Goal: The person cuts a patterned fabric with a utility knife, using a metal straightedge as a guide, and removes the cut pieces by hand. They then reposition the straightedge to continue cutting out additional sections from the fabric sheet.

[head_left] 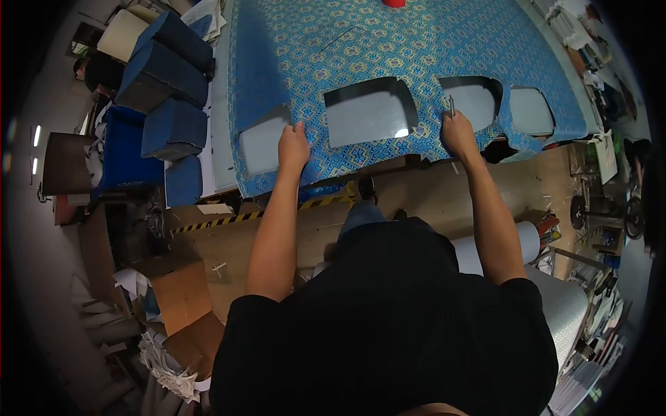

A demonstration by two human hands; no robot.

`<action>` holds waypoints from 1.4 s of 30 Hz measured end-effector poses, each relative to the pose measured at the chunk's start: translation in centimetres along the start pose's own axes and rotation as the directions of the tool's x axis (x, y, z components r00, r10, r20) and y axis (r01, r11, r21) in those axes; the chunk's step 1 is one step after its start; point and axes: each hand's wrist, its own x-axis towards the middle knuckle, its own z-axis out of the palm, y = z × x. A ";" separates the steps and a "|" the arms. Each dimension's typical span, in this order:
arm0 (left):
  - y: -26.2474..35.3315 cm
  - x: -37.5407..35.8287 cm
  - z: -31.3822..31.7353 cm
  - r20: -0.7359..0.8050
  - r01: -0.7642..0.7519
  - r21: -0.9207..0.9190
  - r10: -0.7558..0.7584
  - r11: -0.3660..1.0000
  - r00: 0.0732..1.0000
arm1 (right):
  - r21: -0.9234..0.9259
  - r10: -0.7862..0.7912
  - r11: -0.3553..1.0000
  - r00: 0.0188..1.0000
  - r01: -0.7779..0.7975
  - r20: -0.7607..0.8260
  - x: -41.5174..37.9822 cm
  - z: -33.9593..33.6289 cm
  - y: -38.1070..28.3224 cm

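Note:
Blue fabric with a gold pattern (364,52) covers the table, and a row of cut-out openings runs along its near side. My left hand (294,145) is closed on the strip of fabric between the leftmost opening (262,147) and the large middle opening (368,114). My right hand (458,133) is closed around a slim grey pen-like tool (451,104) pointing up, at the fabric beside the third opening (479,100). Its exact kind I cannot tell. A fourth opening (531,111) lies farther right. The pale tabletop shows through the openings.
Blue upholstered blocks (163,90) stand along the table's left side, near a blue bin (128,149). A red object (394,3) sits at the far edge. Yellow-black tape (236,220) marks the floor; a cardboard box (182,295) is behind left. Another person (103,73) is at far left.

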 end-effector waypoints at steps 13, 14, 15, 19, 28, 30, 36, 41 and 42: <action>0.1 -1.2 -0.1 0.084 0.065 -0.145 -0.053 0.987 0.995 | 0.182 0.217 0.956 0.973 -0.229 0.085 -0.6 -3.1 -2.6; 0.1 -1.1 0.0 0.096 0.096 -0.136 -0.084 0.986 0.992 | 0.184 0.222 0.954 0.970 -0.236 0.097 -0.7 -2.8 -2.5; 0.2 -0.6 0.2 0.100 0.089 -0.141 -0.075 0.986 0.992 | 0.202 0.221 0.949 0.968 -0.241 0.118 -0.4 -2.2 -2.3; -0.3 -0.5 1.6 0.114 0.155 -0.007 -0.153 0.988 0.982 | 0.083 0.282 0.949 0.936 -0.304 0.211 0.3 -0.6 -1.6; -5.9 -3.7 2.7 -0.032 0.166 -0.209 -0.176 0.964 0.984 | 0.359 0.009 0.933 1.000 -0.010 0.004 -1.6 1.9 3.5; -6.7 -5.3 1.4 -0.043 0.181 -0.237 -0.196 0.954 0.980 | 0.469 0.071 0.877 0.994 -0.104 0.086 -1.6 2.6 3.8; -4.5 -8.8 -2.5 -0.002 0.116 0.053 -0.116 0.992 0.993 | 0.524 0.051 0.825 0.953 -0.210 0.300 -2.3 4.2 4.4; -4.8 -6.9 -4.2 -0.020 0.111 0.054 -0.110 0.992 0.994 | 0.427 -0.020 0.893 0.936 -0.141 0.351 -3.1 3.3 2.6; -5.0 -6.0 -4.2 -0.019 0.071 0.053 -0.071 0.996 0.997 | 0.454 0.001 0.879 0.954 -0.144 0.301 -3.5 3.3 2.4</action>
